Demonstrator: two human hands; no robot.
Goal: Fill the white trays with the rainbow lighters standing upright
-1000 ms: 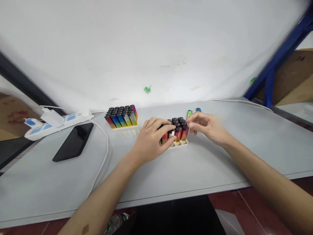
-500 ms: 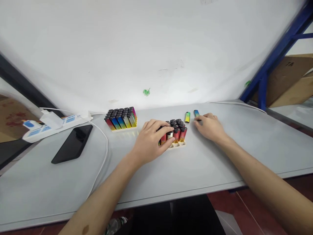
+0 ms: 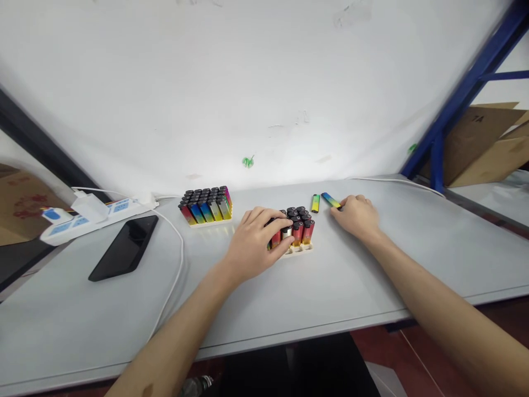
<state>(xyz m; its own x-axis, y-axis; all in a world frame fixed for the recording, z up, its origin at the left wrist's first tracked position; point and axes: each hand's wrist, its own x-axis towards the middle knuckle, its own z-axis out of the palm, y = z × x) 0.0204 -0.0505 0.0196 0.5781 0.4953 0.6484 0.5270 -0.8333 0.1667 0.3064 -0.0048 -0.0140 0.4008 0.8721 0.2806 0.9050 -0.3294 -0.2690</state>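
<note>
My left hand (image 3: 257, 242) rests over a cream tray (image 3: 303, 249) holding several upright lighters with black tops. Its thumb and fingers close round a silver lighter (image 3: 286, 232) at the tray's front. Red-and-gold lighters (image 3: 307, 231) stand just right of those fingers, and the hand covers the tray's left part. Over to the right, my right hand (image 3: 356, 216) pinches the near end of a blue-and-yellow lighter (image 3: 330, 199) that lies slanted on the table. A green-and-yellow lighter (image 3: 316, 203) lies loose between that one and the tray.
A second tray (image 3: 210, 223) packed with colourful lighters stands near the wall at left. Farther left are a black phone (image 3: 124, 247), a white cable (image 3: 181, 259) and a power strip (image 3: 61, 234) with plugs. Cardboard boxes (image 3: 479, 143) sit behind a blue metal frame (image 3: 438, 149) at right.
The blue-and-yellow lighter has turned to a steeper slant, and more of it shows beyond my right fingertips. My left hand stays at the tray. The view has shifted slightly.
</note>
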